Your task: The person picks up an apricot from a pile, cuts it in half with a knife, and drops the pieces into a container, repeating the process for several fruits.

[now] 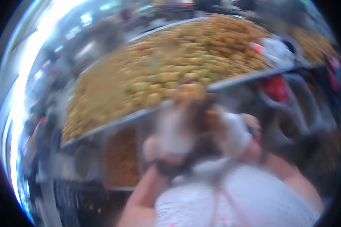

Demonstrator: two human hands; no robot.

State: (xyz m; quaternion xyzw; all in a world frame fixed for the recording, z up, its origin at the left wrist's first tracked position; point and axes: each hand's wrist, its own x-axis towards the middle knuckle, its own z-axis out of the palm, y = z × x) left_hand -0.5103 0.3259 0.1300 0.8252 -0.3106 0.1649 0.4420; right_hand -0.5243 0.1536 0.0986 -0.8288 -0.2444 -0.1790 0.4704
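Motion blur smears the picture, and the fingers show poorly. My left hand (153, 149) is closed at the lower left side of a white, bag-like thing (174, 132). My right hand (252, 123) is curled at the outer side of another white part (235, 136), perhaps of the same thing. Between the two white parts is a brown, blurred mass (195, 117), with an orange-yellow piece (193, 92) at its top. Just beyond my hands lies a large heap of small yellow-green and orange fruit-like pieces (170, 75) in a wide metal-edged tray (250, 77).
Below the tray at left stands a bin of orange-brown pieces (121, 159). White cloth or plastic (276, 53) lies on the tray's right end. At right are a red item (276, 89), grey containers (301, 94) and a further heap (310, 45).
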